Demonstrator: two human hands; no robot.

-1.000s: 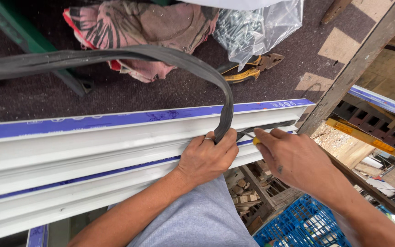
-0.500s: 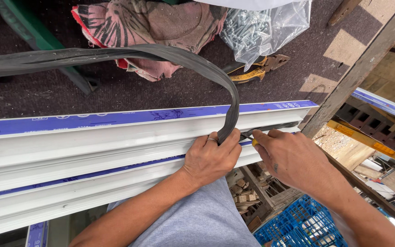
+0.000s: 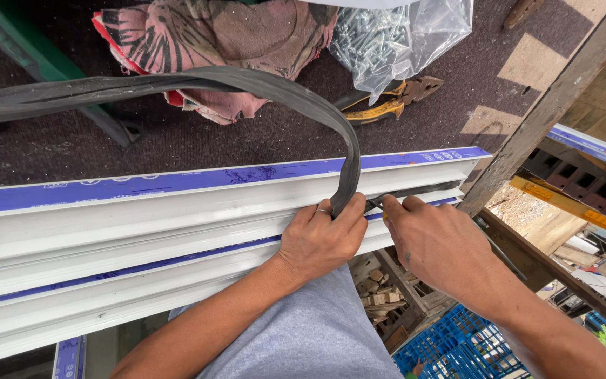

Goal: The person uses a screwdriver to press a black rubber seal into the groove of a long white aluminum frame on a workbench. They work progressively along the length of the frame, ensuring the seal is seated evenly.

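A long white window-frame profile with blue protective film lies across a dark carpeted bench. A black rubber gasket strip arcs from the far left over the bench and drops into the profile's groove. My left hand pinches the strip where it meets the groove, a ring on one finger. My right hand rests just right of it, fingertips pressing on the seated part of the strip in the groove.
A crumpled patterned cloth and a clear bag of screws lie at the back. Yellow-handled pliers sit beside them. A wooden post slants at right. A blue crate stands below.
Both hands have stayed on the groove with the strip, its bend held at about the same spot along the profile. The camera's view has shifted slightly.
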